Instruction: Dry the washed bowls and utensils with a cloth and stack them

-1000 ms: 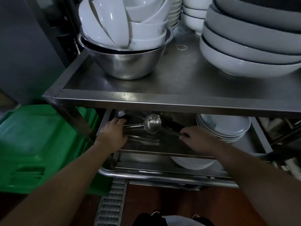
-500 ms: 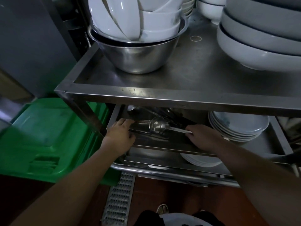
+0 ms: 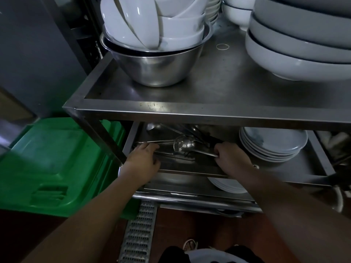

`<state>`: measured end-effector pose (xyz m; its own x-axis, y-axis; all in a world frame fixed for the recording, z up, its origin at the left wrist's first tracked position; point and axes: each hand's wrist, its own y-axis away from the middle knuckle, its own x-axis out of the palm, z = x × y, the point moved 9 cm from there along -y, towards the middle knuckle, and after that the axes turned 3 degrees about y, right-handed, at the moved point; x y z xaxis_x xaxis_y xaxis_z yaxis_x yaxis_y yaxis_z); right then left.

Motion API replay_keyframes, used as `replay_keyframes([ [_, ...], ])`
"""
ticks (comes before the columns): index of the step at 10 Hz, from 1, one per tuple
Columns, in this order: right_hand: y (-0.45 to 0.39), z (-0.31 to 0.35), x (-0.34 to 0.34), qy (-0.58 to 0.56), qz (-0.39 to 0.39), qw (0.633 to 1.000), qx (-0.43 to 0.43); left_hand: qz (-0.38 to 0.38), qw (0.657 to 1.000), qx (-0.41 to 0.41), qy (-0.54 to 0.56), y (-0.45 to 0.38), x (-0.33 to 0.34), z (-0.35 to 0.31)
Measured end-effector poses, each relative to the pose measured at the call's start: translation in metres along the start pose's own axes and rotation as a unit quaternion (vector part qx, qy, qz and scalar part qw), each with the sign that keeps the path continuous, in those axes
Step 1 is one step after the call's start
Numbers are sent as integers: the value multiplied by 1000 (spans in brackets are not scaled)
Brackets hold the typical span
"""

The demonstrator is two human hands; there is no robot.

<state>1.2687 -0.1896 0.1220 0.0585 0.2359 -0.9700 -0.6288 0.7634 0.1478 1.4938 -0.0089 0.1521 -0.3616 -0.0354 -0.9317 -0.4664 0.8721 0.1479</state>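
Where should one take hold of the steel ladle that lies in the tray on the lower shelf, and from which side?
Probably by the flat handle end of the shiny steel ladle, coming from the front right, where the right hand already pinches it. The handle lies low and points that way; the round cup offers little to grip, and the top shelf blocks reaching from above.

Utensils (image 3: 182,145) in tray (image 3: 190,168) under shelf (image 3: 209,114)

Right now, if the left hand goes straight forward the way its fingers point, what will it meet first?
Most likely the ladle. The left hand points into the metal tray on the middle shelf, with its fingertips at the thin utensil handles lying there; the ladle's bowl lies just beyond. Depth is unclear in this dim light.
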Motion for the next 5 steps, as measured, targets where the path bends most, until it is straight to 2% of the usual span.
replay_keyframes([
  [2,7,-2,-7,-5,-7,1000,0,4,1000,21,-13,1,5,-20],
  [5,39,-16,-27,-42,-71,997,-1,-31,996,73,-32,7,17,-95],
])
